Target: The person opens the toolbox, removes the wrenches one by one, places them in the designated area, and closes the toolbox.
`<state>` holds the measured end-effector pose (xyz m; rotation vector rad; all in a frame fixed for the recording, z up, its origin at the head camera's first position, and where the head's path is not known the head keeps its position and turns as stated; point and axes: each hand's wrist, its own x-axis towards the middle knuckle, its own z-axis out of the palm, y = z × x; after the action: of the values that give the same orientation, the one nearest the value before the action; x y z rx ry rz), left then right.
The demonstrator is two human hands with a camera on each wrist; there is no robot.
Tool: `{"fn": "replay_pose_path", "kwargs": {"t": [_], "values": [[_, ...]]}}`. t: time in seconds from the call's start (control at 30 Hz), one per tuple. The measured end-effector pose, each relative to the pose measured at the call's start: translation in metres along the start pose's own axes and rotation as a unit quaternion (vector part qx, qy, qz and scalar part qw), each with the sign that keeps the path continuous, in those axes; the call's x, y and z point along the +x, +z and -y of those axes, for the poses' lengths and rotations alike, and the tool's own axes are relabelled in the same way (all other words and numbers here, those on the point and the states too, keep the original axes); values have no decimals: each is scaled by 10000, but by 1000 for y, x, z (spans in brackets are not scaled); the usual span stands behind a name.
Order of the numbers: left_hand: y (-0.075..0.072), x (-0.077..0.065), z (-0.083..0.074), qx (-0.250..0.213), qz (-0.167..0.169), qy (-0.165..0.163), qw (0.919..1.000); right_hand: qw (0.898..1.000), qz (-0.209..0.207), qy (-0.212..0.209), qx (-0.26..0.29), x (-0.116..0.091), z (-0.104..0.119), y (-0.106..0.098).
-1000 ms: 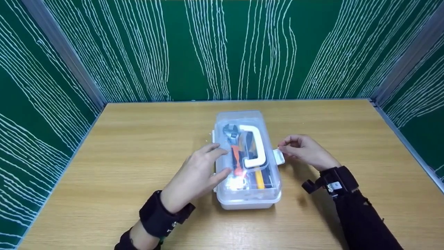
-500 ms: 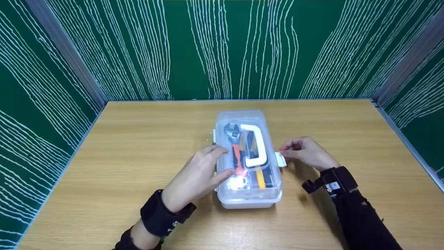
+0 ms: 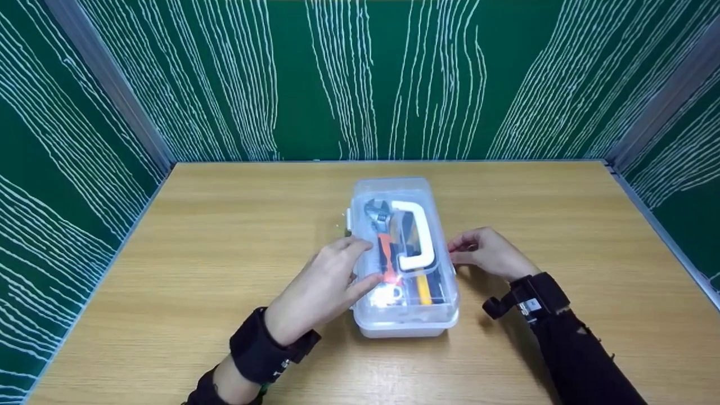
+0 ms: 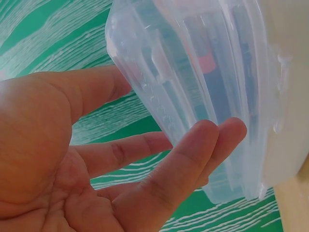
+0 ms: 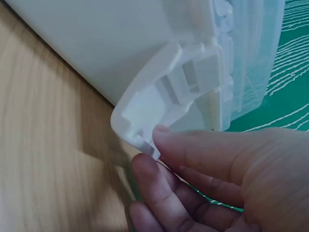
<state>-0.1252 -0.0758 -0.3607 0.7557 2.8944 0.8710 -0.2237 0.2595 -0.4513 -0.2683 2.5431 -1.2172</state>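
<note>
A toolbox [image 3: 394,315] with a clear lid [image 3: 388,188] and white base stands on the table, its lid down. Through the lid show an adjustable wrench [image 3: 385,242] with an orange and black handle and a yellow-handled tool [image 3: 423,289]. My left hand [image 3: 323,287] touches the lid's left side, fingers spread and only slightly bent. At the box's right side my right hand [image 3: 489,253] pinches the edge of a white latch [image 5: 145,108] between thumb and index finger. That latch is swung out at an angle from the wall; in the head view the hand and box hide it.
A white carry handle [image 3: 424,236] lies folded on the lid. The wooden table [image 3: 236,214] meets green walls [image 3: 315,73] with wavy white lines at the back and sides, joined by grey corner posts [image 3: 107,84].
My right hand has moved slightly down and left, closer to the box. The latch, sticking out to the right before, has swung down out of the head view. My left hand stays at the lid.
</note>
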Motion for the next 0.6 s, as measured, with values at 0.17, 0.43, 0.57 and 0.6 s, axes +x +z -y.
{"fn": "replay_pose_path", "kwargs": {"t": [0.17, 0.43, 0.57, 0.6], "values": [[2, -1, 2, -77, -233, 281, 9993, 9996, 73, -276, -50, 2, 0, 5], [2, 0, 2, 58, -154, 204, 9997, 9984, 229, -515, -88, 3, 3, 14], [2, 0, 0, 54, -94, 139, 9998, 9978, 187, -606, -189, 3, 4, 16], [2, 0, 0, 49, -105, 141, 9998, 9978, 196, -606, -181, 3, 3, 16]]}}
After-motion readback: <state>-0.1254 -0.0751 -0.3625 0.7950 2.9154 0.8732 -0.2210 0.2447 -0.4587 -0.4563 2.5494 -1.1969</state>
